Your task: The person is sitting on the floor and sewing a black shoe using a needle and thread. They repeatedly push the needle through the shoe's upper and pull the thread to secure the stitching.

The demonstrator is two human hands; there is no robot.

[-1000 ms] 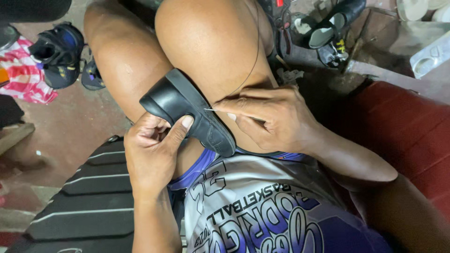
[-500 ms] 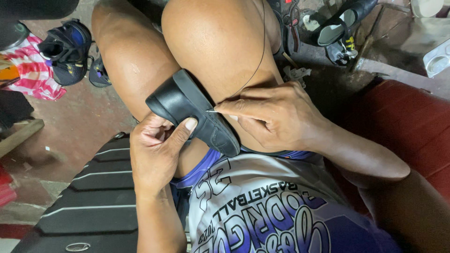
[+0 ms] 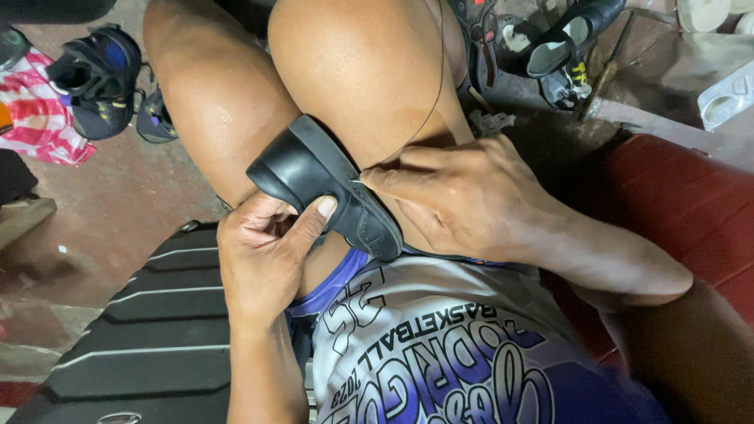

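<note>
Gripping the black shoe (image 3: 326,184) against the knees, the left hand (image 3: 263,255) curls shut, thumb on its upper. Right hand (image 3: 463,196) pinches a needle (image 3: 356,180) at the shoe's edge, thread (image 3: 428,102) running far.

The floor (image 3: 118,204) is strewn with sneakers (image 3: 94,78) at ten o'clock, a black shoe (image 3: 565,35) at one o'clock.
</note>
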